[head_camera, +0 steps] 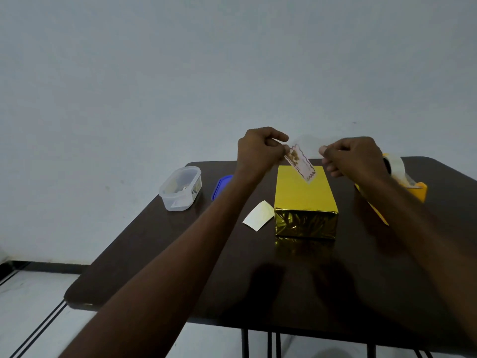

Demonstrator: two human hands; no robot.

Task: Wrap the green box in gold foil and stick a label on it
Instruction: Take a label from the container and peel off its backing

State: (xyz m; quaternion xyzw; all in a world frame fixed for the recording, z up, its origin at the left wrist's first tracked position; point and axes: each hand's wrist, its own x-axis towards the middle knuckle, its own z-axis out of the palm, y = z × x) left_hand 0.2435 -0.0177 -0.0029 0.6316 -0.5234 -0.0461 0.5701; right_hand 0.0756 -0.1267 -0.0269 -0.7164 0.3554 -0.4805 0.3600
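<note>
A box wrapped in gold foil [305,202] stands in the middle of the dark table [180,267]; none of its green shows. My left hand [259,148] pinches the upper corner of a small decorated label [300,162] and holds it in the air above the box's far end. My right hand [351,156] hovers just right of the label with fingers curled, apart from it and holding nothing I can see. A white backing paper [259,215] lies on the table to the left of the box.
A clear plastic container [180,188] stands at the table's left, with a blue lid [221,187] beside it. A tape roll on a yellow dispenser [402,177] sits at the right, partly behind my right arm. A white wall is behind the table.
</note>
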